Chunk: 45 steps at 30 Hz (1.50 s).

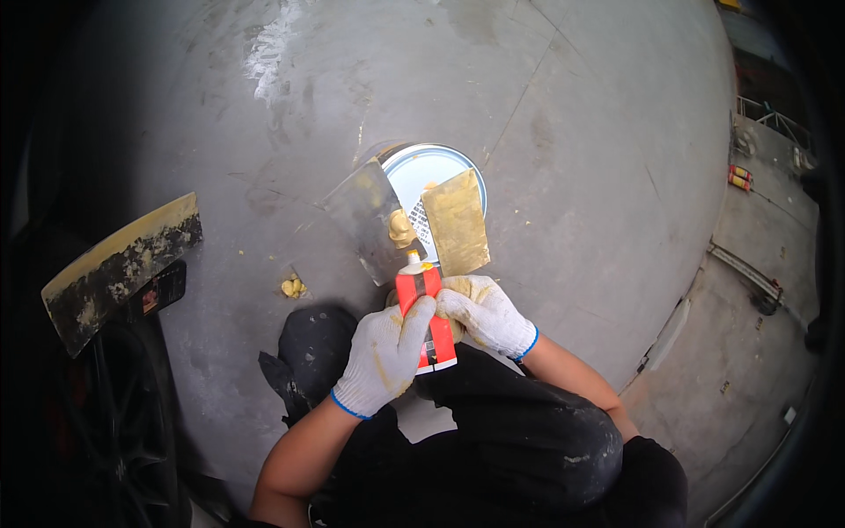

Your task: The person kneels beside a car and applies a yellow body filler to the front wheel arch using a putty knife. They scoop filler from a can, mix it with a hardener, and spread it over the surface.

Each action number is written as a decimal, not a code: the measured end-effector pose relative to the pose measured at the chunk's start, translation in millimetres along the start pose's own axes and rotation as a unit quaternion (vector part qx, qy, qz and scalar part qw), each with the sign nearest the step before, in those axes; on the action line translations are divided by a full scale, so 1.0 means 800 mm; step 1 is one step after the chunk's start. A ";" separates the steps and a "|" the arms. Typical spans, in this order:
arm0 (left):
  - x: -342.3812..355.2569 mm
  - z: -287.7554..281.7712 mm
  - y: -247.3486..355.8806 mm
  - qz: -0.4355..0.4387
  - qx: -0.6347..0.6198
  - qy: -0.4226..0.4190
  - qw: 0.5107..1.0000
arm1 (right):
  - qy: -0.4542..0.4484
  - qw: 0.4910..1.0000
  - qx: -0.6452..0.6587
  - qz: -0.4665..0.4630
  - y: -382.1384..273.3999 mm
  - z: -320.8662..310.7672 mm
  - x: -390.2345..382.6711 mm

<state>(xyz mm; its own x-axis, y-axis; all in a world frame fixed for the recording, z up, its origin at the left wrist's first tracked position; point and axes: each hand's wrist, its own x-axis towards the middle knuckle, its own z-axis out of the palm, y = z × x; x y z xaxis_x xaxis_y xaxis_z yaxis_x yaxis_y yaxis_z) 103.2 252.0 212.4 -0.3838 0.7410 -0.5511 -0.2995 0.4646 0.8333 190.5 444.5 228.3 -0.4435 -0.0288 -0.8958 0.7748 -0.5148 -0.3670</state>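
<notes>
My left hand, in a white knit glove with a blue cuff, is wrapped round a red tube. The tube's yellow-smeared nozzle is uncapped and points away from me. My right hand, gloved alike, is closed on the tube's right side; its fingertips are partly hidden. Just beyond the nozzle, a dark flat spreader plate bears a dollop of yellowish putty. A second flat plate, coated in dried yellow putty, lies beside it. Both rest on a round can with a pale lid.
A small heap of yellow putty sits on the grey floor near my shoe. At left stands a worn black panel with a yellowish edge, above a dark spoked wheel. Red containers and a metal rail are at far right.
</notes>
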 end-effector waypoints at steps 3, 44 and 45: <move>0.002 -0.002 0.004 -0.054 -0.067 0.029 0.996 | -0.005 0.999 -0.040 -0.009 -0.005 -0.001 0.000; 0.023 -0.032 0.031 -0.053 0.009 0.131 0.990 | -0.034 0.993 -0.109 0.012 -0.048 0.006 0.012; 0.025 -0.033 0.029 -0.032 0.033 0.138 0.989 | -0.020 0.992 -0.127 0.007 -0.048 0.007 0.012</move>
<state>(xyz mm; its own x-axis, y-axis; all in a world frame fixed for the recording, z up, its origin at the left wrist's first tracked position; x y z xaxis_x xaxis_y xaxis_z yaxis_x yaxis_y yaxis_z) 65.9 264.8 219.6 -0.5925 0.5518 -0.5868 -0.2774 0.5442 0.7918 153.9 458.8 234.8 -0.4459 -0.0700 -0.8924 0.8671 -0.2813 -0.4111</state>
